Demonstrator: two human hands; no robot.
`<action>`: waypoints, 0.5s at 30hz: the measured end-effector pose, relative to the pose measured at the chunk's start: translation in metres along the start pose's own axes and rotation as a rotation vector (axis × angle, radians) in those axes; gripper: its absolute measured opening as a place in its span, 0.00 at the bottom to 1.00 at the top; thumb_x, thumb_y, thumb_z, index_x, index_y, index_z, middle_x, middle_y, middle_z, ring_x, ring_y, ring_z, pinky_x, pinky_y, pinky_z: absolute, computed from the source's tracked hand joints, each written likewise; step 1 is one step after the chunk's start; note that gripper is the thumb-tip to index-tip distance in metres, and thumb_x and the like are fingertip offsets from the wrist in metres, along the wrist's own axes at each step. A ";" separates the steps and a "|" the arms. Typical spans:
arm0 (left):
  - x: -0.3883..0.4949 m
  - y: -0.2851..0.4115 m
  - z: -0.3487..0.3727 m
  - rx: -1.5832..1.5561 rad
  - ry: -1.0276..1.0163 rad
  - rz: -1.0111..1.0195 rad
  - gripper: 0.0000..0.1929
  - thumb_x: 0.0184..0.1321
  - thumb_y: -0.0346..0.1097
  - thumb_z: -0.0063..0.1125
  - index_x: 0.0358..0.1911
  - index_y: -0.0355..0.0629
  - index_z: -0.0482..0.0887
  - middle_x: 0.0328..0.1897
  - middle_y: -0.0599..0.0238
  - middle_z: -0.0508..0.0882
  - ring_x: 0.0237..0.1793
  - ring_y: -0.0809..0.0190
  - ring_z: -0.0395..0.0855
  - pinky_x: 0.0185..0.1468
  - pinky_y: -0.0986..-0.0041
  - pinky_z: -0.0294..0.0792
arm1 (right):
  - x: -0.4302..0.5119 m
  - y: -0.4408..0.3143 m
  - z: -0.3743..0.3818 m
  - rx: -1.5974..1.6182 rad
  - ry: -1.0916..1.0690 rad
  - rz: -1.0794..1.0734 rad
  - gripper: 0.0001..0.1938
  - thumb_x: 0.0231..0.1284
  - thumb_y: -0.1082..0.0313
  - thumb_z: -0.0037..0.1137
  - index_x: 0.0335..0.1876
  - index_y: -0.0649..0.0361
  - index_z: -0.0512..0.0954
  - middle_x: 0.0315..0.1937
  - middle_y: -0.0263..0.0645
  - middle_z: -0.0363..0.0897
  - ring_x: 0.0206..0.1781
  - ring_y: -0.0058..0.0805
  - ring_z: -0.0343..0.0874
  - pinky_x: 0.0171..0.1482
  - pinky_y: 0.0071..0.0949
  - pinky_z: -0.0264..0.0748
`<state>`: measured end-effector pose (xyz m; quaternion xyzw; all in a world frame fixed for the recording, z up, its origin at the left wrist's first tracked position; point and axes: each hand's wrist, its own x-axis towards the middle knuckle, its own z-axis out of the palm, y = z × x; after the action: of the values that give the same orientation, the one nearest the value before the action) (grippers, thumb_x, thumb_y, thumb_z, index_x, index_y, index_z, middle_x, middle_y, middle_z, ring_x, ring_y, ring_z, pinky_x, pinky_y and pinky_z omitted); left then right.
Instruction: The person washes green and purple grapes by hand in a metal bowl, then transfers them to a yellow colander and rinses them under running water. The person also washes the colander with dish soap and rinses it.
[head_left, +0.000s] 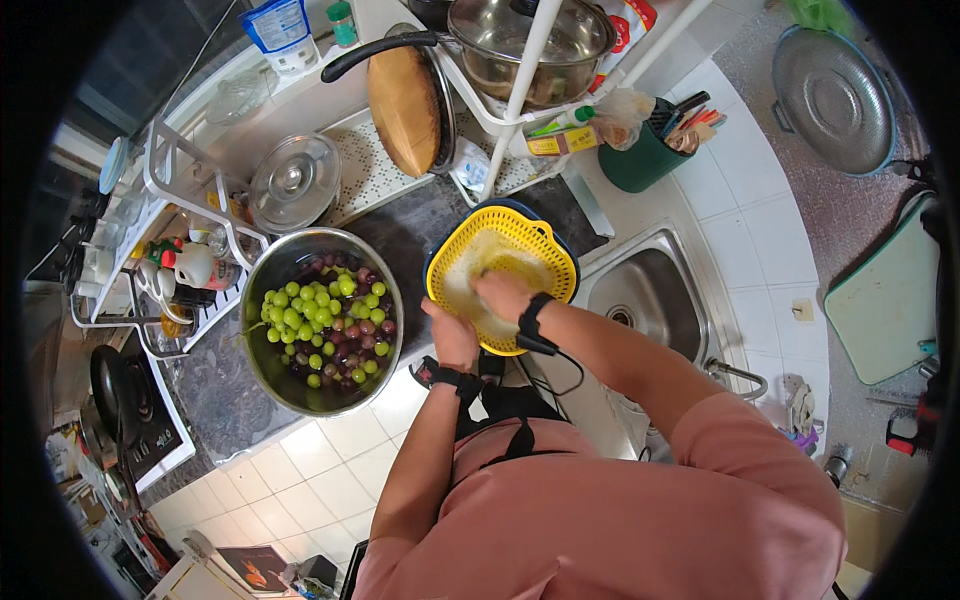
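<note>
A yellow plastic colander (551, 251) sits inside a dark blue basin (574, 281), with cloudy, foamy liquid in it. My right hand (502, 295) reaches into the colander, its fingertips partly hidden in the liquid; whether they hold anything cannot be told. At the colander's left wall my left hand (453, 336) rests with its thumb up near the rim; its fingers are partly hidden. Left of it stands a large stainless steel bowl (253, 352) full of green grapes (300, 307) and dark red grapes (352, 341). Both wrists wear black straps.
A stainless steel sink (652, 292) with a faucet (742, 377) lies to the right. Behind are a white rack (517, 82) with a lidded pot (536, 52), a wooden board (403, 112) and a glass lid (294, 182). A green utensil holder (637, 161) stands above the sink.
</note>
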<state>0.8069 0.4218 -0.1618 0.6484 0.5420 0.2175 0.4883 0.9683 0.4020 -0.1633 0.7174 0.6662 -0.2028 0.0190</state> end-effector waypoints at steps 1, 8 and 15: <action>0.001 0.000 0.001 -0.024 0.014 0.030 0.29 0.61 0.24 0.49 0.62 0.27 0.51 0.41 0.28 0.83 0.45 0.29 0.81 0.47 0.48 0.73 | -0.009 -0.002 -0.001 0.023 -0.078 -0.078 0.11 0.62 0.69 0.49 0.43 0.63 0.82 0.37 0.54 0.85 0.40 0.51 0.87 0.43 0.49 0.81; 0.002 0.008 -0.003 -0.011 -0.011 0.004 0.25 0.60 0.23 0.49 0.59 0.28 0.52 0.43 0.29 0.82 0.46 0.29 0.81 0.48 0.49 0.73 | 0.010 0.039 -0.023 0.004 0.120 0.071 0.10 0.62 0.71 0.49 0.38 0.65 0.82 0.34 0.53 0.85 0.38 0.50 0.86 0.40 0.46 0.81; 0.000 0.014 -0.006 0.005 -0.022 -0.031 0.21 0.60 0.21 0.48 0.54 0.29 0.55 0.47 0.29 0.82 0.50 0.30 0.82 0.50 0.52 0.74 | -0.019 0.017 0.006 -0.046 -0.213 -0.009 0.09 0.60 0.69 0.54 0.41 0.66 0.80 0.35 0.56 0.84 0.41 0.53 0.85 0.45 0.48 0.79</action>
<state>0.8086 0.4255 -0.1469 0.6435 0.5471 0.2016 0.4960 0.9822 0.3800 -0.1666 0.6881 0.6682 -0.2624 0.1054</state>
